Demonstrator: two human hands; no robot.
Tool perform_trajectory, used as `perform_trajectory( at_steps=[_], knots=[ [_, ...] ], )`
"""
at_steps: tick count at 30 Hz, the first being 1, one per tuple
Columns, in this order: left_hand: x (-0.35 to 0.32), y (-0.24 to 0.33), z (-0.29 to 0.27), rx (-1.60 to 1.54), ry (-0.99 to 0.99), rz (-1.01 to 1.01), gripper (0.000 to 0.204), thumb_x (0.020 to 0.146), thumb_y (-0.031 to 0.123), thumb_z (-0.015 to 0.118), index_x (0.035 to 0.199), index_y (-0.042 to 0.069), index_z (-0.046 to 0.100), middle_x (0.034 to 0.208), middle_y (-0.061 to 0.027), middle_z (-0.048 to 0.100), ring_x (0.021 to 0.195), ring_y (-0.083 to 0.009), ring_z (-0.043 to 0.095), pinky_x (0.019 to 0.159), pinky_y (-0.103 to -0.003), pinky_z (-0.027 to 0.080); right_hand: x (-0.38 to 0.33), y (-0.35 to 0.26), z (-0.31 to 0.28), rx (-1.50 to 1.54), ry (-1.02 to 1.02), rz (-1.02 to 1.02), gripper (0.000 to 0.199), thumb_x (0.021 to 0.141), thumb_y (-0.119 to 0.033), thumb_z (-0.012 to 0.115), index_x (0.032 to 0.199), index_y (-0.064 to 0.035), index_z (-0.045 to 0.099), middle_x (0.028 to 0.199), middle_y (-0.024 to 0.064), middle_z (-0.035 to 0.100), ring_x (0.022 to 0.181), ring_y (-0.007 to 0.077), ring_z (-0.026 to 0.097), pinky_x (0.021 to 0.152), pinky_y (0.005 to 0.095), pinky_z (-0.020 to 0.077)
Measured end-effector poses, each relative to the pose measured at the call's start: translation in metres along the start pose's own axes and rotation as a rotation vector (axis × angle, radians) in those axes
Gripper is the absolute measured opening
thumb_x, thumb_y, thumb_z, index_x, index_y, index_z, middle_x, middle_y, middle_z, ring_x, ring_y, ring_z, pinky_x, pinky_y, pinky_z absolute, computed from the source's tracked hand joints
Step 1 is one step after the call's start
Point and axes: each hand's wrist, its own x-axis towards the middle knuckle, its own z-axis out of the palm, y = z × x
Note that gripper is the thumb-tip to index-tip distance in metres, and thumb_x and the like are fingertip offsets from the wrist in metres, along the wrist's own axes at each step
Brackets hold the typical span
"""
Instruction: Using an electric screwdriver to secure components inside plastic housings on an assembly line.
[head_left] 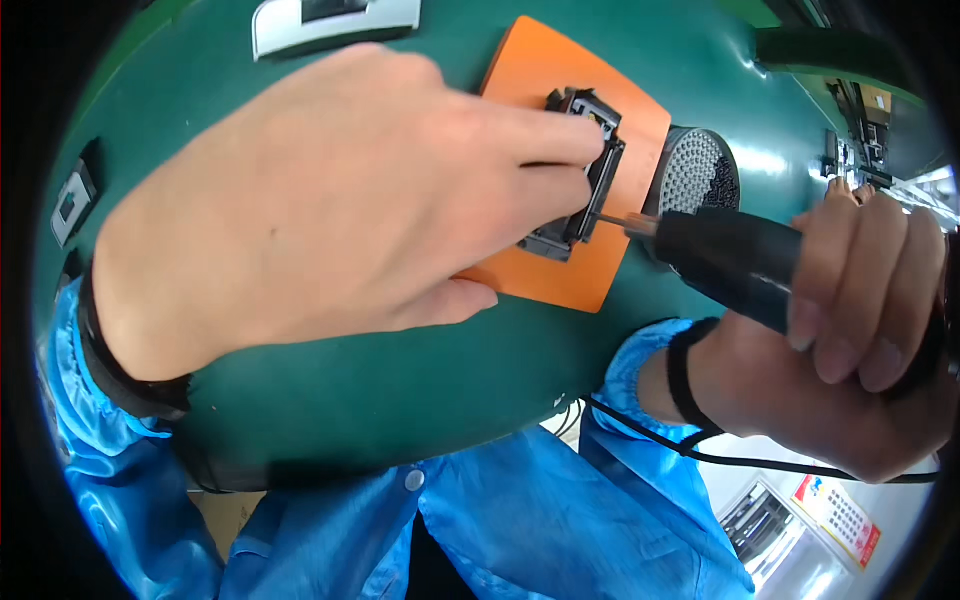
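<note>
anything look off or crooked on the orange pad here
Nothing stands out. The black part sits on the orange pad, steadied by the left hand, while the right hand holds the black screwdriver against it.

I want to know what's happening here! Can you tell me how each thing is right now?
Left hand: pressing down on the black part.
Black part: lying on the orange pad, held.
Orange pad: flat on the green table.
Right hand: gripping the screwdriver.
Screwdriver: tip against the black part.
Screw dish: holds screws.
</note>
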Motion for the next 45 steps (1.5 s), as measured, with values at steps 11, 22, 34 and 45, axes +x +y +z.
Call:
perform_trajectory(
  at_steps=[11,22,34,45],
  knots=[
    [0.005,-0.012,0.027,0.05,0.023,0.075,0.067,0.063,0.02,0.087,0.126,0.006,0.064,0.135,-0.006,0.062,0.071,-0.0301,0.061,0.068,-0.04,0.052,-0.001,0.027,0.01,-0.006,-0.117,0.029,0.015,0.104,-0.019,0.048,0.098,-0.0055,0.046,0.068,0.0029,0.05,0.054,0.0106,0.047,0.048,0.0266,0.0408],
    [-0.003,-0.015,0.029,0.07,0.002,0.048,0.065,0.065,0.02,0.085,0.124,0.005,0.065,0.135,-0.0068,0.062,0.073,-0.0312,0.062,0.069,-0.041,0.052,0.002,0.043,0.025,0.011,-0.153,0.038,0.014,0.104,-0.018,0.047,0.096,-0.0065,0.044,0.066,0.0019,0.048,0.052,0.0103,0.045,0.048,0.0257,0.04],
    [-0.002,-0.014,0.027,0.074,0.032,0.062,0.062,0.067,0.021,0.084,0.123,0.004,0.065,0.134,-0.0078,0.062,0.075,-0.0324,0.063,0.07,-0.042,0.053,0.002,0.042,0.026,-0.02,-0.162,0.044,0.014,0.103,-0.017,0.046,0.094,-0.0075,0.042,0.064,0.0008,0.046,0.05,0.01,0.044,0.048,0.0247,0.0392],
    [-0.009,-0.017,0.032,0.051,0.018,0.074,0.06,0.068,0.021,0.083,0.122,0.003,0.065,0.134,-0.0086,0.062,0.077,-0.0334,0.064,0.07,-0.043,0.053,0.001,0.046,0.03,0.02,-0.205,0.01,0.014,0.103,-0.016,0.045,0.092,-0.0085,0.041,0.062,-0.0003,0.044,0.048,0.0098,0.042,0.047,0.0238,0.0384]
  ],
)
